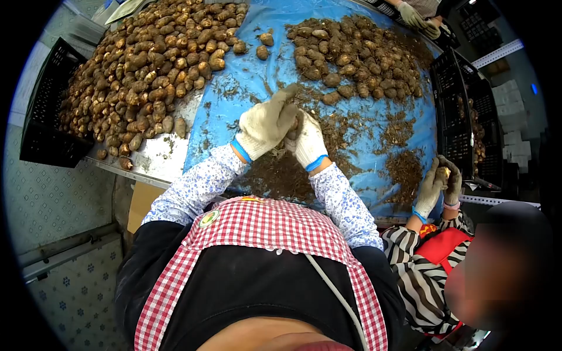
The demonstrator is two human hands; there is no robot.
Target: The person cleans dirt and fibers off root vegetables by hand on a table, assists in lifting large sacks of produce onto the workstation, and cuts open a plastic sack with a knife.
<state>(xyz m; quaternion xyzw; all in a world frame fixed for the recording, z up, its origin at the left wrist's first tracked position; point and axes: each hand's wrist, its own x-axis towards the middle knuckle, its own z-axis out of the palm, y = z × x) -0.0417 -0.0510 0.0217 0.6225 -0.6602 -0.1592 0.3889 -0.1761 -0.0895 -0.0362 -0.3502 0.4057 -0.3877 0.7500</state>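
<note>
Crinkled blue plastic sheet [225, 126] drapes the metal table [158, 157]; a rough, soil-crusted tuber heap [358, 58] lies far right. Forearms [198, 182] angle inward; the left hand [264, 124] and right hand [310, 141], in knitted gloves [255, 127], meet centrally, both grips closed on a mostly hidden brown tuber [294, 126].

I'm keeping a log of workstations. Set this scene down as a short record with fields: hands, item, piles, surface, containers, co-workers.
Hands: left hand and right hand, gloved, close together
Item: brownish object between them, mostly hidden
Piles: left pile of brown tubers; right pile, dirtier-looking
Surface: blue sheet, strewn with dark debris
Containers: left crate and right crates, black
Co-workers: gloved hands at lower right and top right
</note>
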